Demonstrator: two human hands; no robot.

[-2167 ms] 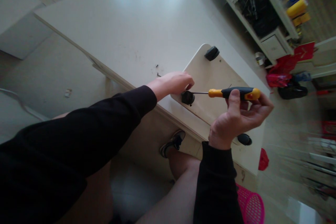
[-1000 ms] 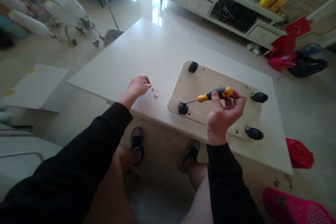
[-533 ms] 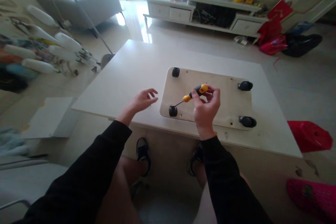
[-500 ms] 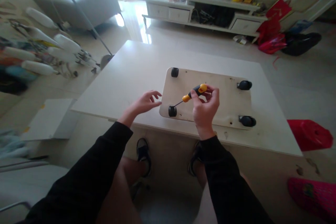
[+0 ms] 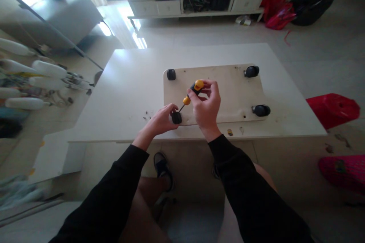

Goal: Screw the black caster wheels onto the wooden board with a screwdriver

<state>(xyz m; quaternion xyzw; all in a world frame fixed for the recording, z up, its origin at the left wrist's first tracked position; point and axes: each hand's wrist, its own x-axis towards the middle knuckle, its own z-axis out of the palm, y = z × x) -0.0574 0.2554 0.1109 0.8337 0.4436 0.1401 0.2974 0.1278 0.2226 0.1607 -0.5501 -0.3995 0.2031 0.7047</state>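
My right hand [image 5: 207, 104] grips a yellow-and-black screwdriver [image 5: 194, 90], its shaft slanting down to the left. The tip meets the near-left black caster wheel [image 5: 176, 117]; whether it sits in a screw is too small to tell. My left hand [image 5: 162, 121] has its fingers and thumb closed round that same caster. The caster stands at a corner of a pale wooden board [image 5: 230, 91] lying flat with its wheels up. Other casters are at the far-left corner [image 5: 171, 74], the far-right corner [image 5: 252, 71] and the near-right corner [image 5: 261, 110].
The board rests on a white table [image 5: 128, 83]. Several tiny dark bits, perhaps screws, lie left of my left hand. A red stool [image 5: 333, 110] stands off the table's right end. Beyond the table is a white cabinet [image 5: 168, 7]; white cylindrical things clutter the left side.
My left hand has moved from beside the board onto the near-left caster and closed on it. The screwdriver stands steeper, its tip still at that caster. The head view has shifted.
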